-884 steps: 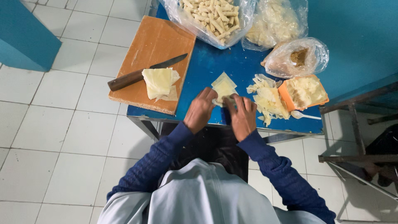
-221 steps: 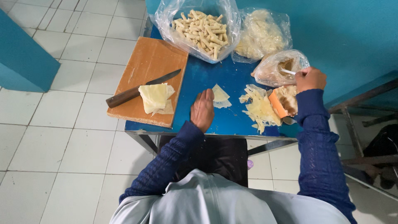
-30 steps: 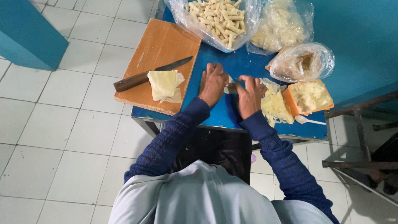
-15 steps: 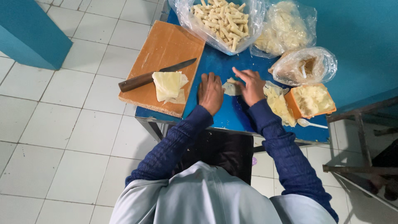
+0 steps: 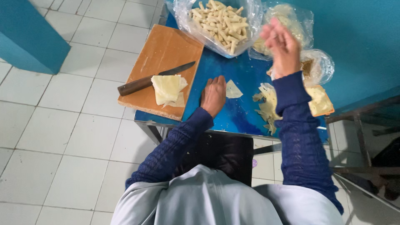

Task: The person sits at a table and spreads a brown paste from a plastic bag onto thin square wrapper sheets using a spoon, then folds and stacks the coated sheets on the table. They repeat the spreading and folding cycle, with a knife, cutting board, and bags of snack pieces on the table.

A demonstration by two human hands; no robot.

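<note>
My left hand [image 5: 213, 95] rests flat on the blue table [image 5: 227, 118], its fingertips beside a small pale dough wrapper [image 5: 233, 88]. My right hand [image 5: 281, 43] is lifted in the air and blurred, fingers apart, with nothing seen in it. It hangs over the clear bags at the back of the table. The nearest bag to its left holds several rolled dough sticks [image 5: 221, 23]. A pile of torn wrapper pieces [image 5: 266, 106] lies under my right forearm.
A wooden cutting board [image 5: 164, 50] on the table's left carries a brown-handled knife [image 5: 146, 82] and a stack of wrappers [image 5: 166, 88]. Two more clear bags [image 5: 318, 64] and an orange tray of wrappers [image 5: 321, 101] are at right. A metal frame [image 5: 360, 125] stands beyond, above white floor tiles.
My right hand has lifted off the table and swung up toward the bags at the back. My left hand has stayed by the wrapper.
</note>
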